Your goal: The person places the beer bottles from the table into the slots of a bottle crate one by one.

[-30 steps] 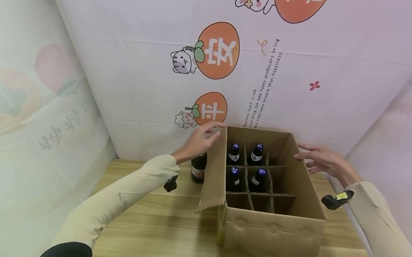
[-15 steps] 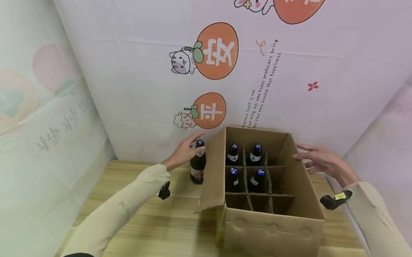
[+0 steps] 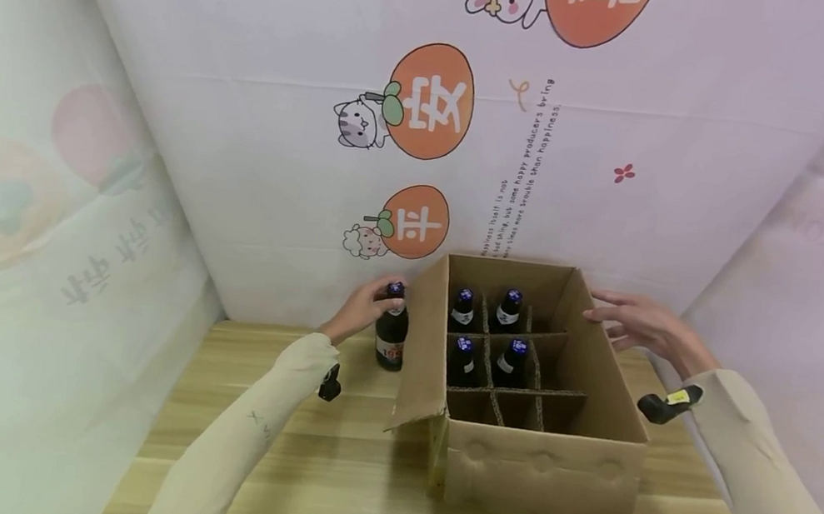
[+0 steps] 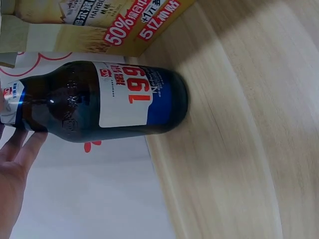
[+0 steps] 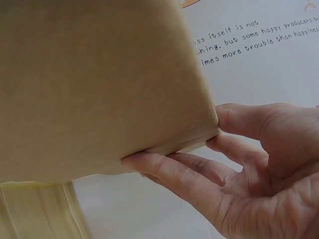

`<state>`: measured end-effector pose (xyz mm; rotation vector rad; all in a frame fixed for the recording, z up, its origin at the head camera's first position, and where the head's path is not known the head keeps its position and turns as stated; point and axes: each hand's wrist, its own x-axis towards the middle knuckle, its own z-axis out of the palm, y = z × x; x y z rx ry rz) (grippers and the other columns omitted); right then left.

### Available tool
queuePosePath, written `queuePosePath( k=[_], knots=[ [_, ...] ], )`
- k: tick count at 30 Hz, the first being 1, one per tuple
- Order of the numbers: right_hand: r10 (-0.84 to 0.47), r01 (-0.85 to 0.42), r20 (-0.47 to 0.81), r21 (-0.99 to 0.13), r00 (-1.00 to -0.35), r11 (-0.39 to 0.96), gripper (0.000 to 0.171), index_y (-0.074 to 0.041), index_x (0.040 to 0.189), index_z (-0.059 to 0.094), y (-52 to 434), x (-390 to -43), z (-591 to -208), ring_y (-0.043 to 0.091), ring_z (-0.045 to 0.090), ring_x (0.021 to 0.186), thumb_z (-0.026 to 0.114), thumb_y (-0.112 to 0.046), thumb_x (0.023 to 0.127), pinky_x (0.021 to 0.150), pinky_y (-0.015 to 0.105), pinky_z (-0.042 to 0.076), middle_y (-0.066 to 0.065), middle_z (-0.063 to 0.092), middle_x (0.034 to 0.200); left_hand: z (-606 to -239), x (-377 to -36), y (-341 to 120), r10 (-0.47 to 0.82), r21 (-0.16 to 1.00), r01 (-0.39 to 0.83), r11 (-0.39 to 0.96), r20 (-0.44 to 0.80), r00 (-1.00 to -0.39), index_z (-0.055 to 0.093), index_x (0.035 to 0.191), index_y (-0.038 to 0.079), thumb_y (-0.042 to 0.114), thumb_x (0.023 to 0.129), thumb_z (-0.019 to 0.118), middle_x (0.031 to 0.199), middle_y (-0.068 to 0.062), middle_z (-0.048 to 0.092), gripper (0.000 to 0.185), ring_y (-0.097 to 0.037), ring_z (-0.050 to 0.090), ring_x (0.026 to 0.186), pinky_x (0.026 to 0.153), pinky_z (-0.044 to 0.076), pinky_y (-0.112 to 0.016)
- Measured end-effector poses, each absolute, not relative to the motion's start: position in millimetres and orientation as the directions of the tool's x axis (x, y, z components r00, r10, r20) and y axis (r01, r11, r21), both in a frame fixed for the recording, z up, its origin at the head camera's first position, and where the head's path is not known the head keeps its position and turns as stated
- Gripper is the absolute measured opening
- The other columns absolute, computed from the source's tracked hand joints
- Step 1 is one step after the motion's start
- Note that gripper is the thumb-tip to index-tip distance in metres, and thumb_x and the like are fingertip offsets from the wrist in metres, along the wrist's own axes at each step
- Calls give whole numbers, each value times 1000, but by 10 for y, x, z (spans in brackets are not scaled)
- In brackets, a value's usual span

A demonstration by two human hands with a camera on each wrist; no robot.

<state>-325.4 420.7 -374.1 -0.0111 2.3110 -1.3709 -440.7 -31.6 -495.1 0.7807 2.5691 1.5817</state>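
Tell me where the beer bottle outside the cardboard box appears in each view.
Head: beer bottle stands left of the cardboard box, the left hand at its neck.
Left wrist: it lies sideways across the upper left.
Right wrist: not in view.
Shared landmark: the cardboard box, also in left wrist and right wrist.

Looks like a makeshift recording booth, not a lived-in room: cartoon-printed cloth sheets (image 3: 471, 129) hung as walls on three sides, closing in a wooden tabletop (image 3: 301, 446) with a cardboard box (image 3: 540, 471) of bottles.
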Motion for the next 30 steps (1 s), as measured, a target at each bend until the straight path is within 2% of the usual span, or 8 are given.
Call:
queuePosePath(
  k=[5,12,19,25,30],
  knots=[
    [-233,201,-360,-836,-903,511,81,-11,157,-2,4241,-3241,-3740,54,38,134,54,-28,101,94,43,55,33,20,155,-4926,-4402,-276,419,843,394,365,229,-879,59,130,20,18,94,66,134,-1,60,36,-25,58,125,100,50,-46],
    [-236,196,-360,-832,-903,520,81,-12,157,-1,4239,-3241,-3746,54,37,134,54,-29,100,94,43,55,33,19,156,-4959,-4377,-289,372,835,340,432,178,-911,56,134,19,27,95,66,138,-2,58,41,-27,55,130,103,49,-48],
    [-236,197,-359,-835,-903,514,80,-12,157,-1,4242,-3228,-3761,53,40,134,53,-28,101,93,43,56,32,20,156,-5029,-4364,-289,344,834,354,424,213,-914,55,137,14,28,94,67,142,-7,55,47,-31,54,130,103,48,-48],
    [-236,206,-368,-834,-900,512,81,-12,157,-2,4255,-3222,-3774,51,40,134,54,-30,101,94,42,55,31,20,156,-5109,-4341,-267,354,852,376,366,246,-902,52,140,9,26,96,65,138,-9,59,49,-26,54,130,108,46,-43],
    [-240,200,-364,-834,-900,514,81,-12,157,-1,4245,-3255,-3754,54,33,137,54,-30,100,92,40,56,30,18,157,-5070,-4312,-306,338,859,369,354,250,-907,58,131,12,26,95,66,128,-10,64,40,-26,57,125,107,46,-44]
  ],
)
